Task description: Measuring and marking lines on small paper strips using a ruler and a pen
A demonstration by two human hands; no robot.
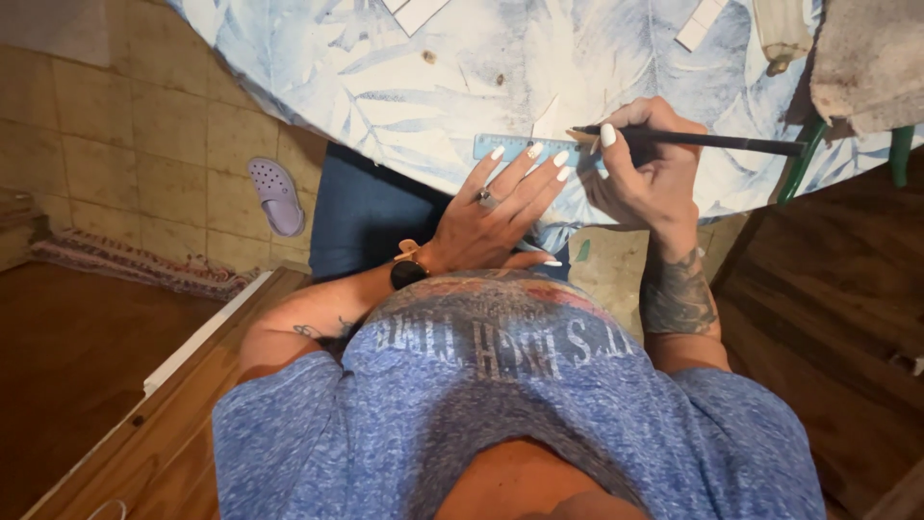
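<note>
Blue plastic is what we press down: our left hand (500, 207) lies flat with the fingers spread on a ruler (510, 146), which rests on the table (404, 87) near its front edge, on a cloth with pale blue leaves. Our fingertips reach over the ruler, so only its left end and a short part at the right show. We judge the ruler as light, thin and fairly stiff, but smooth, so it can slip on the cloth, which is soft and may wrinkle under it. For this reason a flat press from above, spread along its length, seems better to us than a pinch at one end.

Our right hand (640, 169) is closed around a pencil (712, 142), dark and long, held close to the tip. The tip points left and meets the ruler's upper edge, just beside our left fingertips. The pencil looks light and rigid; its point is probably fragile, so a gentle pressure seems right.

A piece of white paper (553, 120) appears to lie under the ruler, but it is mostly hidden. Paper is thin and bends easily, so it needs the ruler's weight to stay flat.

Farther on the table we see white cards (701, 21), and on the tiled floor (144, 144) a lilac clog (276, 195).
</note>
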